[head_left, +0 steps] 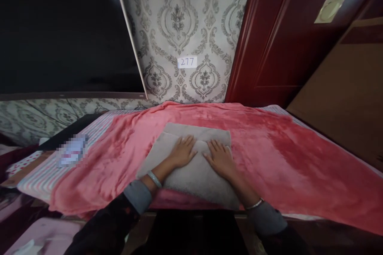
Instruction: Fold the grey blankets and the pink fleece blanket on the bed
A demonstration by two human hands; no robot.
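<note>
Pink smooth-surfaced item [58,229]: bottom left corner, near side; cut off by frame edge, can't tell what it is.
Dark sleeves [100,221] with grey cuffs [138,196]: enter from below on both sides; forearms cover parts of the cloth's near side.
Wristwear: pale band [154,179] on left wrist, thin light bangle [255,204] on right.
Grey soft four-sided cloth [197,177]: directly under both hands, on the blanket; line across it near far edge, fold or seam unclear.
Left hand [183,152]: open, palm down, flat on cloth's left part.
Right hand [223,159]: open, palm down, on cloth's right part; thumbs apart, cloth showing between.
Coral-pink plush blanket [269,163]: under cloth, extends both sides; rumpled left, smoother right.
Pale striped sheet [100,127]: under blanket, exposed left.
Pixelated item [72,152]: on sheet, well apart from left hand; unreadable.
Back wall: grey patterned wallpaper [178,18], white "277" label [187,62], big black screen [66,32] left, dark red panelled door [269,44] right.
</note>
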